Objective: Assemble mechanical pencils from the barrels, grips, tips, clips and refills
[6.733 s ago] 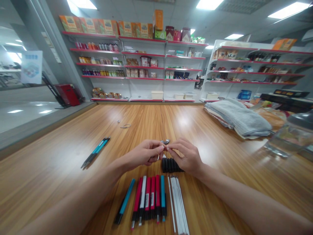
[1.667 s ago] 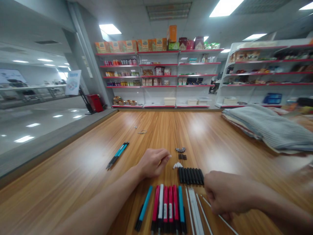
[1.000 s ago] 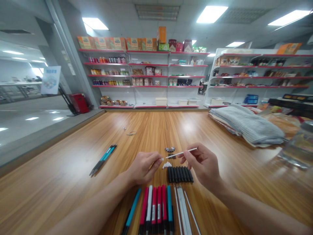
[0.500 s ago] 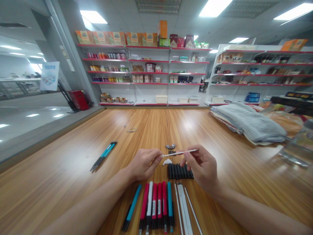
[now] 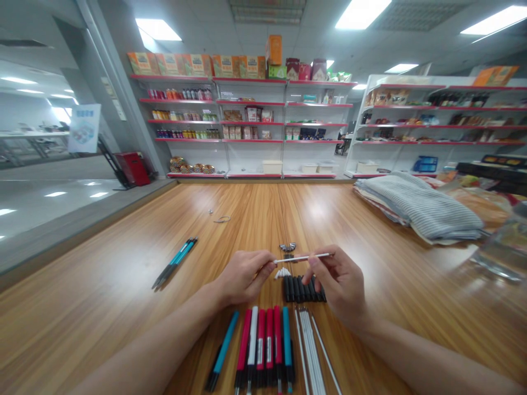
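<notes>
A thin white pen refill [image 5: 294, 258] is held nearly level above the wooden table. At its left end, the thumb and fingers of my left hand [image 5: 247, 278] are pinched; any small part between them is too small to make out. Near the other end, my right hand [image 5: 341, 282] pinches the refill between thumb and fingers. Below lie small white plugs [image 5: 282, 272], a row of black pen grips [image 5: 297, 289], partly behind my right hand, and an arc of silver pen tips [image 5: 287, 247]. Closer to me are pink barrels [image 5: 261, 340], a white barrel [image 5: 252, 332], blue barrels [image 5: 287, 334] and several loose refills [image 5: 312, 351].
Two blue pens [image 5: 175, 263] lie to the left. A small wire loop [image 5: 222, 219] is farther back. Folded striped cloth [image 5: 424, 206] and a clear water container [image 5: 504, 244] occupy the right side. Stocked shelves [image 5: 253, 123] stand beyond the table [image 5: 123, 241].
The refill has shifted very slightly to the left and down at its right end, along with my right hand. Both hands keep their pinch; the laid-out parts stay put.
</notes>
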Available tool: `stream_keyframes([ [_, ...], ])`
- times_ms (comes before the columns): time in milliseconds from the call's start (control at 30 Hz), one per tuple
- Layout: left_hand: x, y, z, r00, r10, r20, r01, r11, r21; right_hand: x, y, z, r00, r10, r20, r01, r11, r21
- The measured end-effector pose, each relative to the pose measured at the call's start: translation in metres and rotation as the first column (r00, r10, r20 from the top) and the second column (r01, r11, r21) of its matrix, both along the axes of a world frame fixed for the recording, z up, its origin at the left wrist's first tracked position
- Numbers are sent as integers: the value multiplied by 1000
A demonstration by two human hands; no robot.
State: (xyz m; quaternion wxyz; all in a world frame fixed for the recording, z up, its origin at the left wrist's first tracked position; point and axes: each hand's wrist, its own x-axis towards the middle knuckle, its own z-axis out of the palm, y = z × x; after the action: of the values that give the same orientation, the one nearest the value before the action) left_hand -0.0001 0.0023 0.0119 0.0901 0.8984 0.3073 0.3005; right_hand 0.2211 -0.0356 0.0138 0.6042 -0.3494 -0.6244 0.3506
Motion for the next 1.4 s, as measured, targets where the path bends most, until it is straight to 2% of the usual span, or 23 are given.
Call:
stream_keyframes([
  [233, 0, 0, -1, 1000, 9, -19, -9, 1000, 10, 2, 1, -1, 997, -45, 68, 41, 997, 60],
  [400, 1, -1, 1, 1000, 16, -4, -16, 999, 43, 6, 0, -3, 981, -69, 182, 49, 993, 111],
  [700, 10, -7, 5, 993, -52, -110, 70, 983, 167, 2, 4, 0, 874, -115, 473, -25, 960, 280],
  [833, 9, -6, 6, 991, -1, -134, 29, 979, 200, 4, 8, 1, 861, -154, 485, -11, 947, 320],
  [1000, 8, -4, 6, 986, 53, -155, -26, 985, 172, 8, 14, 3, 848, -191, 494, -27, 916, 400],
  [1100, 10, -3, 6, 982, 84, -168, -57, 986, 159, 8, 16, 5, 823, -210, 527, -13, 922, 387],
  [1200, 10, 0, 6, 974, 117, -196, -76, 976, 203, 7, 16, 6, 800, -213, 560, 14, 941, 338],
  [1333, 7, 3, 4, 962, 140, -236, -76, 962, 264, 9, 19, 6, 794, -174, 582, 8, 961, 277],
  [1400, 5, 4, 2, 958, 156, -243, -89, 961, 263, 15, 27, 5, 801, -133, 583, 11, 978, 209],
])
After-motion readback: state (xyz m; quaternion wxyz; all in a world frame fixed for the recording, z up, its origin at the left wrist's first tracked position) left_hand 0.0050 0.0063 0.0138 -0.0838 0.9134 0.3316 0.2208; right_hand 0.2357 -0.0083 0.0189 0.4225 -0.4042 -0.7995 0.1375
